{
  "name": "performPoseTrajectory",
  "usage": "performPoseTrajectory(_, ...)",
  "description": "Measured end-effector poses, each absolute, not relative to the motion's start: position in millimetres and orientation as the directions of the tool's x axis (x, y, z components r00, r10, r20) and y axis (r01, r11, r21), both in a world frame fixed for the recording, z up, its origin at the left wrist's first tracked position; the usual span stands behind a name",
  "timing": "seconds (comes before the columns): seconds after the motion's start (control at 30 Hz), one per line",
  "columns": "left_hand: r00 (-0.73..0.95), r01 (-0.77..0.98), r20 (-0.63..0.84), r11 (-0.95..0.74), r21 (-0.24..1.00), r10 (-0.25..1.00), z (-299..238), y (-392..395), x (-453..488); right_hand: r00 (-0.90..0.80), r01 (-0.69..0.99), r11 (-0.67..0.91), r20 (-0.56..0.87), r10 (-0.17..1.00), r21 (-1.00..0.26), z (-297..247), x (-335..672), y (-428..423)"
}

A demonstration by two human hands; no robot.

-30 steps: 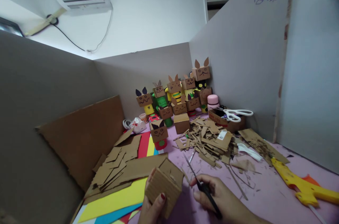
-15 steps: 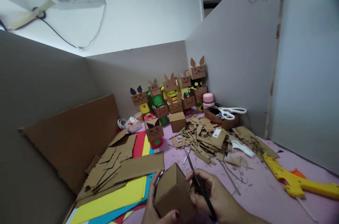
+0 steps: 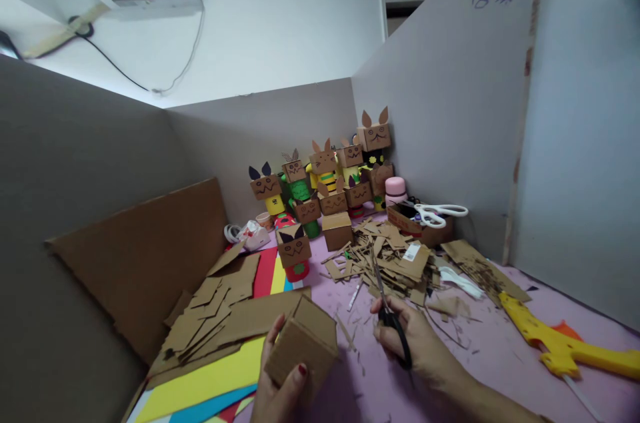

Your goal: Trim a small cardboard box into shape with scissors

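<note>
Rn held: 1 box (image 3: 311,344), 1 pr scissors (image 3: 391,319)

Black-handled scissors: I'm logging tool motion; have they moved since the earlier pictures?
Yes: the black-handled scissors have shifted up and right in view, against the cardboard scrap pile, which their tip now overlaps.

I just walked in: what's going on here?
A person's left hand holds a brown cardboard box; the right hand holds black-handled metal scissors, apart from the box. Farther back stand figures with brown cardboard box heads and drawn faces, near a heap of brown cardboard scraps. A yellow plastic glue gun lies to the right.
</note>
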State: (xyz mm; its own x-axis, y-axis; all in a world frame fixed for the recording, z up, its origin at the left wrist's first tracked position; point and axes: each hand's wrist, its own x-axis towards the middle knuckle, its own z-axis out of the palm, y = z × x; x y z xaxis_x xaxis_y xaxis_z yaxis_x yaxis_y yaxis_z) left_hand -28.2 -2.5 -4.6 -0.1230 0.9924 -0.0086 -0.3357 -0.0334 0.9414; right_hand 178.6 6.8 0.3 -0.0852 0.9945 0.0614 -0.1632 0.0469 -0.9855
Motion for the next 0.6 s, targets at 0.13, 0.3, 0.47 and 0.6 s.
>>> performPoseTrajectory(0.13,-0.120,-0.431,-0.072,0.013,0.902,0.990,-7.2,-4.2,-30.6,-0.065,0.208,0.166,0.156,0.986,-0.964,-3.2,183.9,10.3)
performPoseTrajectory(0.3,-0.138,-0.486,-0.109,0.029,0.874,0.984,-7.2,-4.7,-32.1,-0.265,0.248,0.207,0.139,0.954,-0.946,0.2,180.0,0.3)
performPoseTrajectory(0.47,-0.150,-0.467,-0.143,0.058,0.882,0.978,-6.9,-4.2,-32.5,-0.425,0.430,0.433,0.246,0.871,-0.792,6.8,174.2,-8.2)
performPoseTrajectory(0.6,-0.160,-0.520,-0.145,0.041,0.853,0.976,-11.5,-2.6,-30.0,-0.409,0.545,0.431,0.220,0.886,-0.719,9.8,174.4,-9.8)
